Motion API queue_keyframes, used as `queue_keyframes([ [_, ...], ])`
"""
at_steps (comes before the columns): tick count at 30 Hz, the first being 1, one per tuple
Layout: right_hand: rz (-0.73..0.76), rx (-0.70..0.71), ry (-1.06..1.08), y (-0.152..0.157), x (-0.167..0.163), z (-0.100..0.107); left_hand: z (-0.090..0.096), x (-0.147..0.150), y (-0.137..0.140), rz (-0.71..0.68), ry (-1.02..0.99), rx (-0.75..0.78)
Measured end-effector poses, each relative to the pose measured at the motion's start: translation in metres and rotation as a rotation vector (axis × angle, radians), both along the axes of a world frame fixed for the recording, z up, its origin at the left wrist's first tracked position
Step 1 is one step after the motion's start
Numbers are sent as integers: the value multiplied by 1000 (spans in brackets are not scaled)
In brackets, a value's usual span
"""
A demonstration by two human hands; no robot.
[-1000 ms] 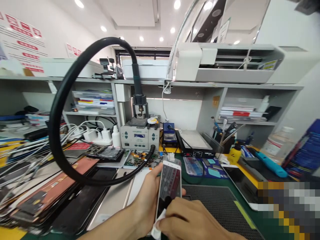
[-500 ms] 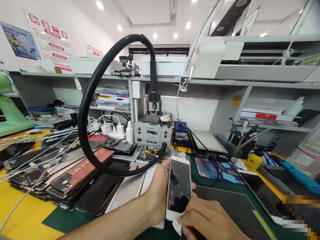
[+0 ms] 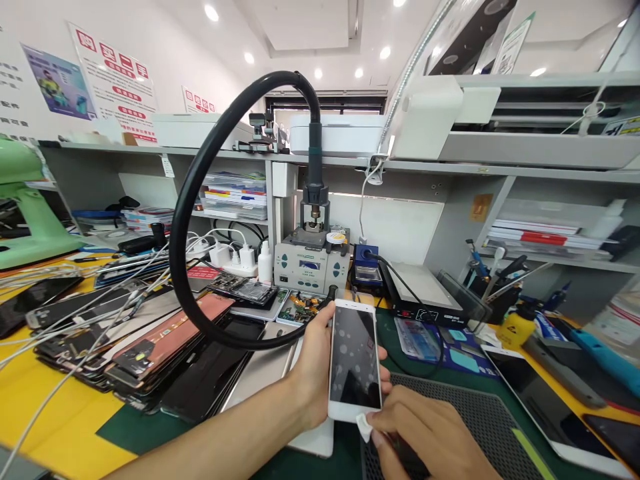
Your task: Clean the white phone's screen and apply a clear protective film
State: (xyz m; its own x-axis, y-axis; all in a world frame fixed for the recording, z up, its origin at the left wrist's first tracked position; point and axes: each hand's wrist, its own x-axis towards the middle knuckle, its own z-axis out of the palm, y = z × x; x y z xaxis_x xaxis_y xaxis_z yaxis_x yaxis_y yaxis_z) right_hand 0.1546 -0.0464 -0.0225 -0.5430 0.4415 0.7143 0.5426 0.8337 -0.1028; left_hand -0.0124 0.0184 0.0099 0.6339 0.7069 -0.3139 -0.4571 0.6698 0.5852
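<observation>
A white smartphone (image 3: 354,357) with a dark, spotted screen rests upright and tilted in my left hand (image 3: 313,373). My thumb lies along its left edge, and my fingertips wrap round from behind on the right. Just below the phone's lower right corner, my right hand (image 3: 425,430) pinches a small white wipe (image 3: 365,427) between thumb and fingers. The wipe is at the phone's bottom edge; whether it touches the phone I cannot tell. Beneath my right hand lies a black textured mat (image 3: 465,413).
Stacked phone screens and parts (image 3: 145,360) cover the left side under loose white cables. A hot air station (image 3: 313,270) with a thick black hose (image 3: 183,220) looping forward stands behind. On the right lie a white tablet (image 3: 545,400) and a yellow bottle (image 3: 517,327).
The right hand and wipe have moved off the lower screen to just below the phone's corner. The fingers no longer reflect in the glass. The camera view has shifted slightly left.
</observation>
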Motion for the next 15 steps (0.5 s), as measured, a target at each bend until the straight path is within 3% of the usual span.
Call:
queue_keyframes([
  [9,-21,13,20,0,-1,2,0,-3,2,-8,17,47],
  [15,-46,-50,-20,0,4,-3,-6,-2,5,-7,-40,37],
])
